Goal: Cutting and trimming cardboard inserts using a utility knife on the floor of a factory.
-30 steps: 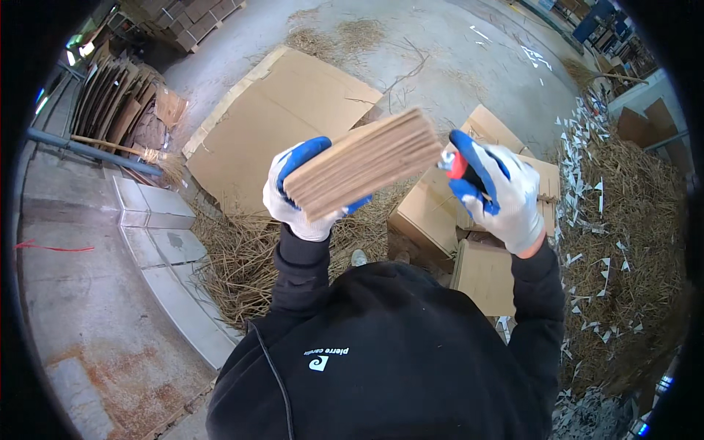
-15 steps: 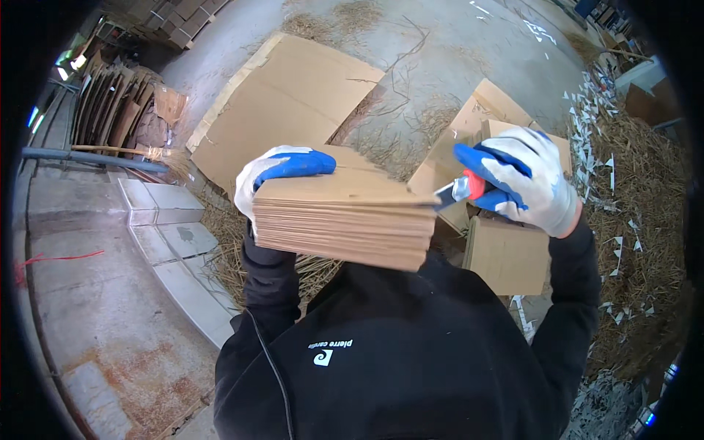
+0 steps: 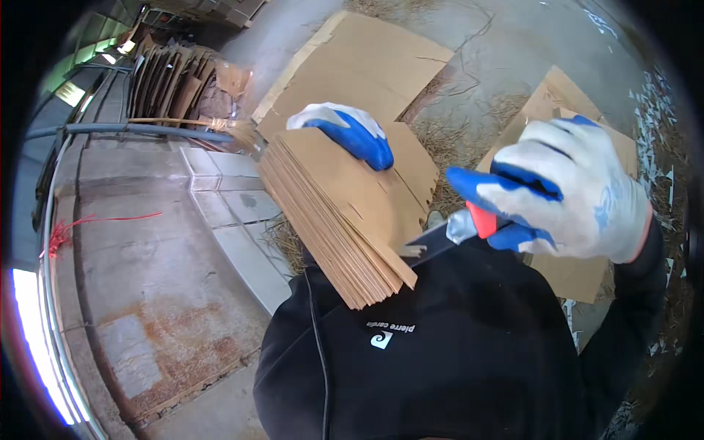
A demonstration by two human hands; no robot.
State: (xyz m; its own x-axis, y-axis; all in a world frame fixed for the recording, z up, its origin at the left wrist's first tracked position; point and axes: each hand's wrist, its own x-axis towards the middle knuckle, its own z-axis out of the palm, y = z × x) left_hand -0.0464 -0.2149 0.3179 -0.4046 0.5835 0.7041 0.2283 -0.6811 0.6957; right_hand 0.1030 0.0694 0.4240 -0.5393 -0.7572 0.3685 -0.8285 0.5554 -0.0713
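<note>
At the far left, a red string hangs by the grey ledge. Next, old flat cardboard sheets lean in a row behind a straw broom. In the middle, a thick stack of brown cardboard pieces is up in front of the black top, tilted. The left hand, in a white and blue glove, has its fingers bent over the stack, gripping it. Just right, a knife points its blade at the stack; I can't tell if they touch. The right hand, gloved too, has its fingers curled around the knife's handle.
</note>
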